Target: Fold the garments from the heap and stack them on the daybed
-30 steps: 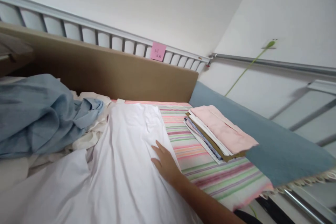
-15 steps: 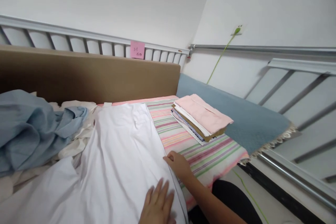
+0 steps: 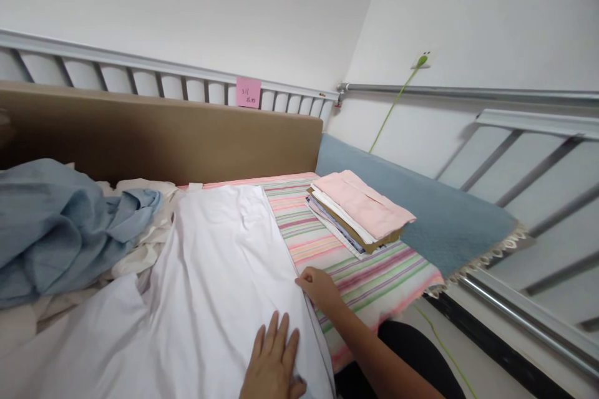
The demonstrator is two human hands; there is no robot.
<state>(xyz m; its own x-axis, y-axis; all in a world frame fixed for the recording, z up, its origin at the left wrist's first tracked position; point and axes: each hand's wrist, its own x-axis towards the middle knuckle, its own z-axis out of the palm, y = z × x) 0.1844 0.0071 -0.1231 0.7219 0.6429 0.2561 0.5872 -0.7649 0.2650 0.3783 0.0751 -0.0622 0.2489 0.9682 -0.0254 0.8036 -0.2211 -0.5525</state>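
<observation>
A white garment (image 3: 219,274) lies spread across the bed, with soft creases running along its length. My left hand (image 3: 274,358) rests flat on its near right part, fingers spread. At the garment's right edge, my right hand (image 3: 321,288) is closed, thumb and forefinger pinching the white fabric. Beyond that hand is a stack of folded clothes (image 3: 362,206), pink on top, with white, brown and patterned layers below. Left of the white garment, a crumpled blue garment (image 3: 60,224) lies over beige cloth (image 3: 147,255).
Under the clothes is a striped bedsheet (image 3: 299,218). A brown padded board (image 3: 210,143) runs along the back, below a white rail with a pink note (image 3: 248,92). Blue fringed fabric (image 3: 421,199) covers the right side. A green cord (image 3: 395,106) hangs from the wall socket.
My left hand has slid slightly left on the white garment, its fingers a little more spread. My right hand stays at the edge. A blurred brownish shape now shows at the far left.
</observation>
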